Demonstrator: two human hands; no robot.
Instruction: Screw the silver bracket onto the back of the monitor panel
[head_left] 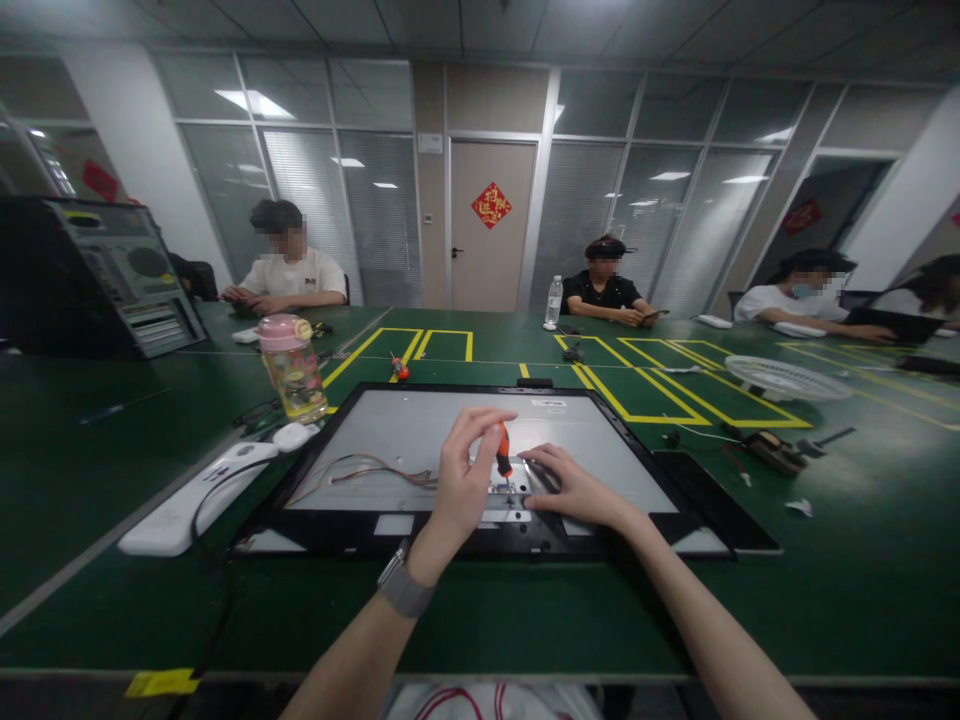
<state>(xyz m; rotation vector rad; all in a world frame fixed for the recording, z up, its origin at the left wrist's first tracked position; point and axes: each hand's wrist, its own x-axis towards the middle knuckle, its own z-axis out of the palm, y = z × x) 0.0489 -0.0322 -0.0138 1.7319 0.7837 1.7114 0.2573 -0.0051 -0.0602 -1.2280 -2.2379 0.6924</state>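
A flat display panel (600,450) with a black frame and a grey back lies on the table before me. My left hand (466,470), a watch on its wrist, is closed round the top of an orange and black screwdriver (504,455). The screwdriver stands nearly upright, its tip down at a small metal bracket (514,505) near the panel's front edge. My right hand (566,487) rests at the right side of that bracket, fingers bent; whether it pinches a small part there is hidden. Thin wires (367,465) run left from the bracket across the panel.
A white power strip (202,500) and a pink-lidded bottle (291,370) stand left, a computer case (112,270) beyond. Right are a black flat panel (712,500), a tool (780,448) and a white ring-shaped object (784,375). Several people sit across the green table (570,610).
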